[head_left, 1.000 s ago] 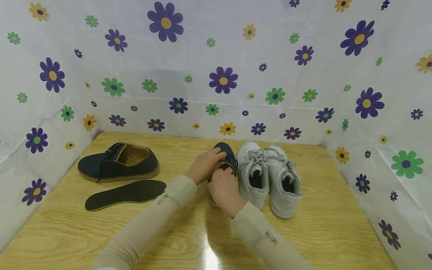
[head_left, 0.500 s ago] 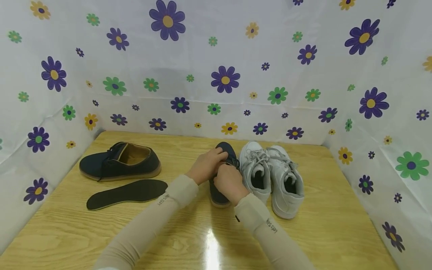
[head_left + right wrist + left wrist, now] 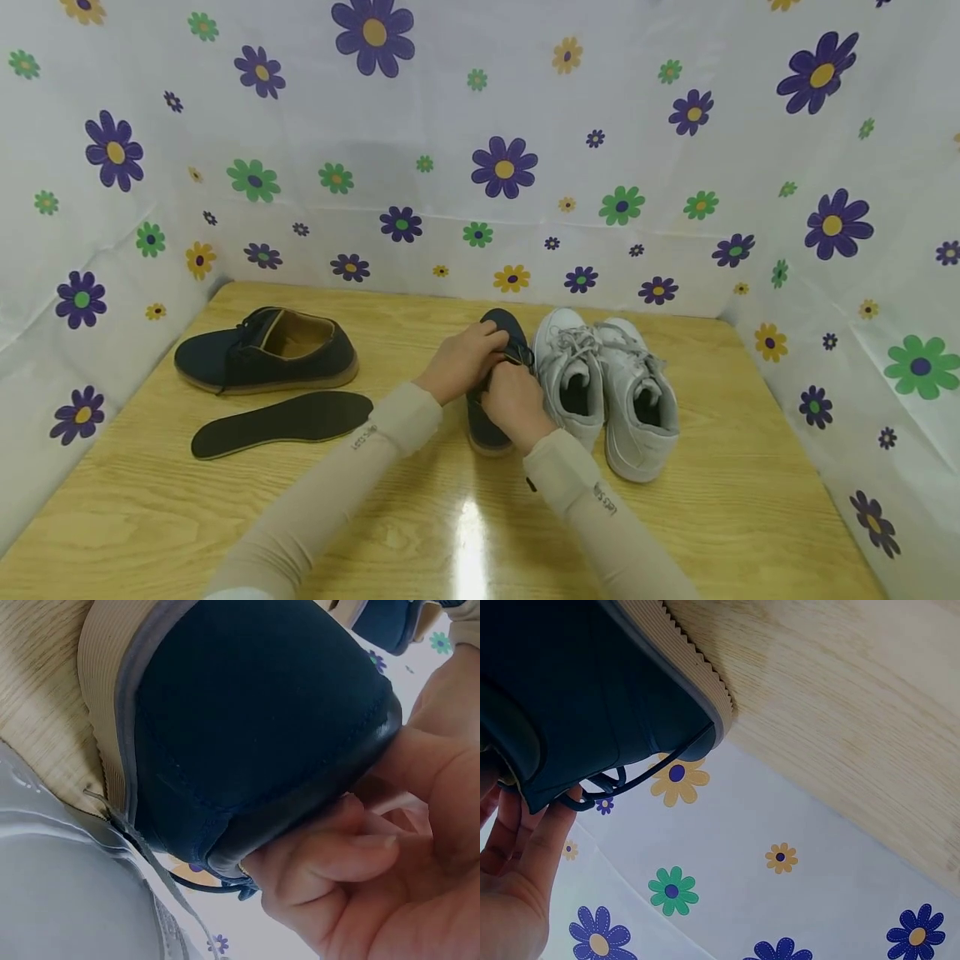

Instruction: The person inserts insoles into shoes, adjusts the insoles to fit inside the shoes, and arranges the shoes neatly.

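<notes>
A dark navy lace-up shoe [image 3: 489,427] with a tan sole stands near the middle of the table, toe toward the back. My left hand [image 3: 463,360] holds its upper by the laces; in the left wrist view, the fingers of the left hand [image 3: 525,877] pinch the edge beside the lace loops. Bent over the shoe's opening is my right hand [image 3: 514,400]. In the right wrist view the right hand [image 3: 352,877] has curled fingers at the collar of the navy shoe [image 3: 255,712], some fingertips hidden inside; what they hold there is not visible.
A pair of white sneakers [image 3: 639,454] stands close on the right of the navy shoe. At the left lie a matching navy shoe [image 3: 202,358] and a black insole [image 3: 285,422]. Flower-printed cloth [image 3: 442,108] hangs behind and at both sides of the wooden table [image 3: 390,533].
My right hand has moved slightly forward, toward the toe, and its fingers have gone deeper into the opening, baring the heel. The left hand stays by the laces.
</notes>
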`<state>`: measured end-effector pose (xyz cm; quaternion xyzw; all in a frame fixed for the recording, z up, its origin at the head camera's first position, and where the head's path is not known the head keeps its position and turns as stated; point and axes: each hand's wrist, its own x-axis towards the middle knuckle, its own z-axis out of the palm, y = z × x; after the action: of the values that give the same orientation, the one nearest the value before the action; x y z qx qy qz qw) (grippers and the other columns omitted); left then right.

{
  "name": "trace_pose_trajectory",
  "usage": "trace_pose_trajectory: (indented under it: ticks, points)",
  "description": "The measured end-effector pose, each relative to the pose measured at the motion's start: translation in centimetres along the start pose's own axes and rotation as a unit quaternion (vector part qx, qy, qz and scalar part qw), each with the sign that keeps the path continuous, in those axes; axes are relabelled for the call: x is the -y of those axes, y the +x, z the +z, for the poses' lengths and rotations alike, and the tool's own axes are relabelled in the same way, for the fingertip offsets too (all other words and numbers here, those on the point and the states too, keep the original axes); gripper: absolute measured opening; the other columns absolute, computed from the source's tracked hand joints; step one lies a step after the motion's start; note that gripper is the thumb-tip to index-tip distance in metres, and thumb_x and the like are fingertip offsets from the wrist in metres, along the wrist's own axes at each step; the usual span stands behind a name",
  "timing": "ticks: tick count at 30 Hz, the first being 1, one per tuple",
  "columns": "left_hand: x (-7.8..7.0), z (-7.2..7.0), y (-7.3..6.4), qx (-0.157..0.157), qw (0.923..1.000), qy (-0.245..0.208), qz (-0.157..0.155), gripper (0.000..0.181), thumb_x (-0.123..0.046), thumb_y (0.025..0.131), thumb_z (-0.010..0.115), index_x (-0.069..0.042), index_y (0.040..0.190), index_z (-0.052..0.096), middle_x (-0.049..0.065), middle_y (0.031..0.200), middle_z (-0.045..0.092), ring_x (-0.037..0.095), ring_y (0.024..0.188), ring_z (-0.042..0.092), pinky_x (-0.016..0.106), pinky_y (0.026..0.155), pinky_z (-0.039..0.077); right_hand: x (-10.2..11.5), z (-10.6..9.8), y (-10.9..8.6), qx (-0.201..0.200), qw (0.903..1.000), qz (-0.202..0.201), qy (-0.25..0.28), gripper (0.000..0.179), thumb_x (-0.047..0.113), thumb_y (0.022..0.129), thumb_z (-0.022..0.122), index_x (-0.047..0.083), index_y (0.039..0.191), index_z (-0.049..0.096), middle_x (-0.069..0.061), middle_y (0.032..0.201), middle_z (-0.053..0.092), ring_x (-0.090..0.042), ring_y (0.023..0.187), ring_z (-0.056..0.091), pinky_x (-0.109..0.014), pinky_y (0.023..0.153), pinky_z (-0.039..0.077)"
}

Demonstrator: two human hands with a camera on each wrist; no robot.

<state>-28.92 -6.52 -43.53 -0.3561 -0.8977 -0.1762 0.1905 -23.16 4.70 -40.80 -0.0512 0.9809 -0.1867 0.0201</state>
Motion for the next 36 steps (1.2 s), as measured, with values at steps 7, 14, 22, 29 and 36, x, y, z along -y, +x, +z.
trace_pose_trajectory:
  ticks: [7, 14, 22, 29, 36]
  points:
    - [0.0, 0.0, 0.1, 0.002, 0.9999, 0.011, 0.002, 0.018, -0.013, 0.093, 0.064, -0.012, 0.083, 0.05, 0.003, 0.083, 0.047, 0.018, 0.071, 0.048, 0.03, 0.055, 0.041, -0.3, -0.5, -0.2, 0.052, 0.9985, -0.014, 0.007, 0.03, 0.019, 0.095, 0.061, -0.01, 0.098, 0.067, -0.029, 0.101, 0.06, -0.042, 0.092, 0.059, -0.049, 0.077, 0.051]
    - [-0.1, -0.3, 0.3, -0.005, 0.9999, 0.01, 0.006, 0.016, -0.014, 0.092, 0.065, -0.012, 0.083, 0.052, 0.002, 0.082, 0.048, 0.017, 0.071, 0.05, 0.03, 0.056, 0.043, -1.2, 0.8, 1.0, 0.088, 0.9878, -0.074, -0.105, 0.033, 0.015, 0.1, 0.043, -0.006, 0.098, 0.069, -0.023, 0.101, 0.064, -0.039, 0.095, 0.055, -0.051, 0.086, 0.043]
    - [-0.2, -0.5, 0.1, -0.001, 1.0, 0.005, 0.0, 0.012, -0.014, 0.092, 0.065, -0.012, 0.086, 0.055, 0.003, 0.084, 0.05, 0.017, 0.073, 0.052, 0.03, 0.058, 0.046, 0.2, -0.1, -0.7, 0.142, 0.974, -0.047, -0.17, 0.039, 0.028, 0.104, 0.038, 0.005, 0.113, 0.067, -0.021, 0.114, 0.061, -0.038, 0.106, 0.051, -0.049, 0.089, 0.041]
    - [-0.1, -0.2, 0.0, -0.002, 1.0, 0.0, -0.004, 0.013, -0.015, 0.092, 0.066, -0.013, 0.085, 0.055, 0.002, 0.082, 0.049, 0.016, 0.071, 0.05, 0.028, 0.056, 0.044, 0.2, 0.3, -0.9, 0.158, 0.9633, -0.046, -0.212, 0.038, 0.031, 0.105, 0.036, 0.012, 0.125, 0.063, -0.017, 0.12, 0.059, -0.035, 0.112, 0.048, -0.049, 0.092, 0.039]
    - [-0.1, 0.3, -0.3, -0.02, 0.9996, -0.014, -0.014, 0.014, -0.013, 0.091, 0.067, -0.011, 0.084, 0.055, 0.001, 0.082, 0.048, 0.016, 0.072, 0.047, 0.029, 0.06, 0.044, 0.3, 0.2, -0.8, 0.173, 0.9637, -0.034, -0.2, 0.038, 0.031, 0.105, 0.035, 0.014, 0.126, 0.062, -0.013, 0.119, 0.064, -0.038, 0.116, 0.047, -0.05, 0.092, 0.038]
